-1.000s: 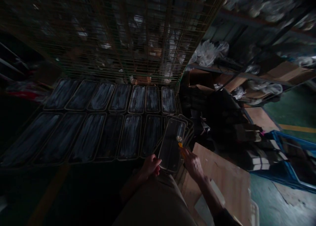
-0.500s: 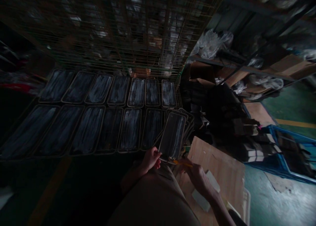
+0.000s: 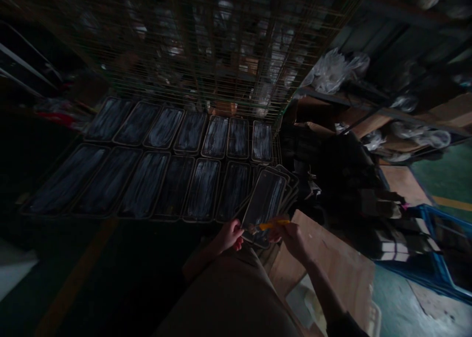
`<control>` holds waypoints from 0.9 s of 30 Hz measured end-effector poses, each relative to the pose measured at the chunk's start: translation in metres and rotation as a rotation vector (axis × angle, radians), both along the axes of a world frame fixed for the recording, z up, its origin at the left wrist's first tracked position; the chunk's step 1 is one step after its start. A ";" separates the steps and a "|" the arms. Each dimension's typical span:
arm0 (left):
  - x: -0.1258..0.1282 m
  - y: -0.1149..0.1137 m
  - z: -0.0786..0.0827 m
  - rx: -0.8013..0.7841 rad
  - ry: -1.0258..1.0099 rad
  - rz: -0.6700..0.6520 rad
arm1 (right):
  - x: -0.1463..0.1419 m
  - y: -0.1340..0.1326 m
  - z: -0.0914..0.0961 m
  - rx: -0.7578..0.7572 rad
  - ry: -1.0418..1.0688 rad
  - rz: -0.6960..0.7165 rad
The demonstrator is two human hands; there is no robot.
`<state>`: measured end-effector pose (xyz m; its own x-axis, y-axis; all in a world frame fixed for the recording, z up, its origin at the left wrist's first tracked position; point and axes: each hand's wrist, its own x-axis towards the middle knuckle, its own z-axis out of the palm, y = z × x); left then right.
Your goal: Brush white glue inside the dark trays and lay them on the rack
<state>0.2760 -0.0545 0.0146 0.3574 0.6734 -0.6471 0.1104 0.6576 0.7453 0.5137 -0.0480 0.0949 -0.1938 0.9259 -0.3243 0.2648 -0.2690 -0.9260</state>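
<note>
A dark rectangular panel with rounded corners and a thin pale rim point(image 3: 264, 192) lies tilted over a fanned stack of similar panels point(image 3: 293, 182). Whitish streaks run down its right part. My left hand point(image 3: 229, 235) is closed on the panel's near left corner, thumb on top. In my right hand point(image 3: 293, 239) is a brush with a yellow handle point(image 3: 275, 224), its head pointing left over the near end of the panel. Whether the bristles touch the surface is hard to tell in the dim light.
Two rows of streaked dark panels point(image 3: 206, 187) stretch left. Behind them rises a wire mesh cage point(image 3: 206, 89). On the right are a wooden board point(image 3: 332, 263), dark stacked goods point(image 3: 339, 165), a blue crate point(image 3: 435, 263) and shelving with plastic-wrapped items point(image 3: 332, 71).
My right hand has swung the brush up and left, from the panel's near edge onto its near left part. My left hand keeps the corner. The whole view has shifted slightly.
</note>
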 end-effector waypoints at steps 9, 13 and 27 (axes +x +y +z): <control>0.002 0.005 0.003 0.012 0.091 -0.090 | -0.007 0.050 -0.034 0.007 0.028 -0.172; 0.004 0.006 0.002 -0.001 0.108 -0.099 | -0.003 0.088 -0.035 0.181 -0.057 -0.307; 0.003 0.001 -0.004 0.008 0.081 -0.085 | 0.001 0.103 -0.034 0.463 -0.384 -0.085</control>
